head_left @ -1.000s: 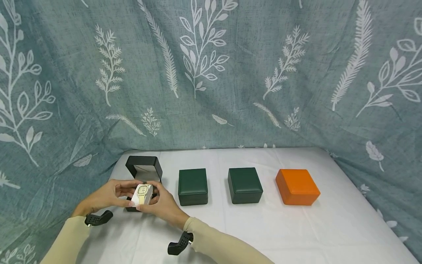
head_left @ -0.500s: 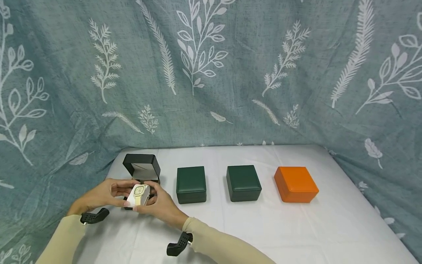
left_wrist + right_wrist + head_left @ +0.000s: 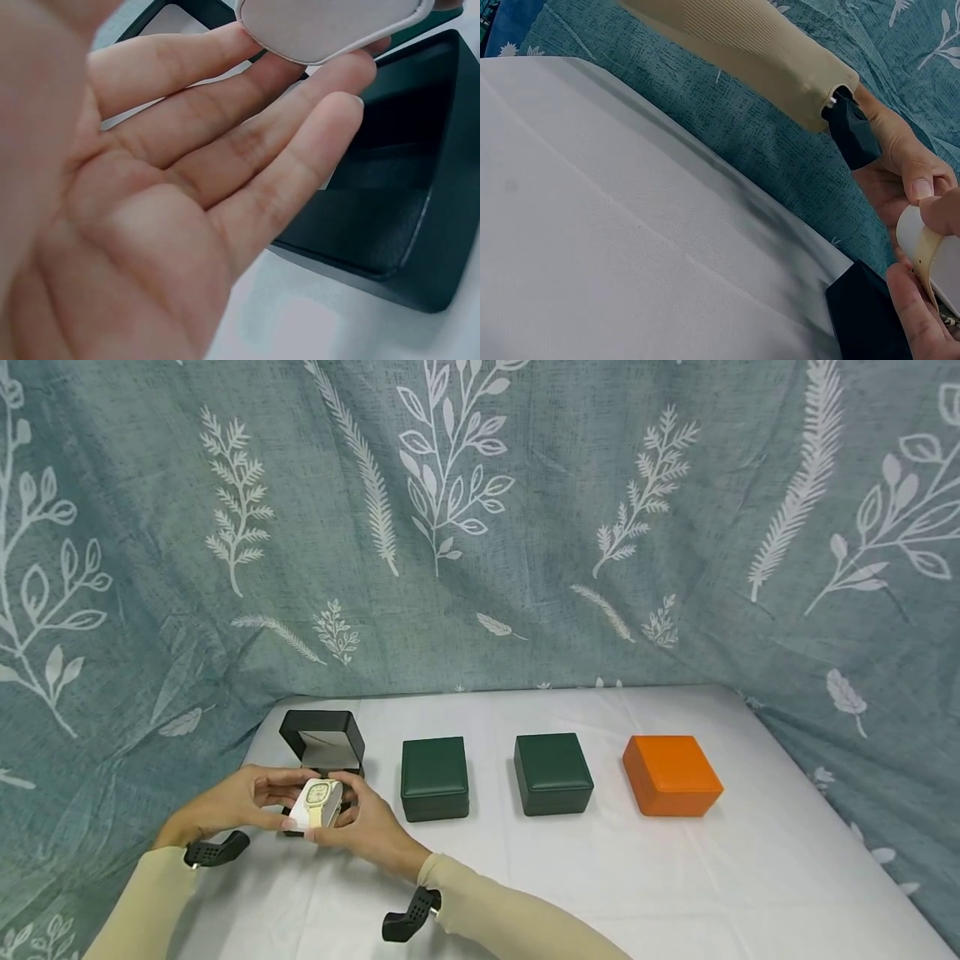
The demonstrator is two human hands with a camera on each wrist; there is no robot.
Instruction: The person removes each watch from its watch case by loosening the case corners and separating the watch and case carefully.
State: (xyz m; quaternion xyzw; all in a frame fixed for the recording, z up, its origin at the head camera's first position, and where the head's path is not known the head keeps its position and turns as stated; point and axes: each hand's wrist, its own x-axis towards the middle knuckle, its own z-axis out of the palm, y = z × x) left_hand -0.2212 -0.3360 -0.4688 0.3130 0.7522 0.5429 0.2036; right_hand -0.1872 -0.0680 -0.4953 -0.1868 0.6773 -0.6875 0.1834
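Note:
A wristwatch [image 3: 318, 795] with a pale yellow strap is wrapped round a white cushion [image 3: 301, 812]. My left hand [image 3: 232, 802] grips the cushion's left side. On the other side, my right hand [image 3: 371, 827] pinches it between thumb and fingers. Just behind and below stands a black watch box [image 3: 321, 724] with its lid raised; the hands partly cover its base. In the left wrist view, the cushion's flat end [image 3: 330, 26] rests at the left fingertips, and the box's dark hollow [image 3: 375, 165] shows past the fingers. The strap [image 3: 928, 251] is visible in the right wrist view.
Two closed dark green boxes [image 3: 434, 777] [image 3: 553, 772] stand in a row to the right. Beyond them sits a closed orange box [image 3: 671, 772]. White cloth [image 3: 600, 885] covers the table, and a leaf-patterned teal curtain [image 3: 525, 552] hangs behind and at the sides.
Both hands have brought the watch and cushion slightly toward me from the black box, mostly in the first half second. The head view has shifted a little. The boxes stay put.

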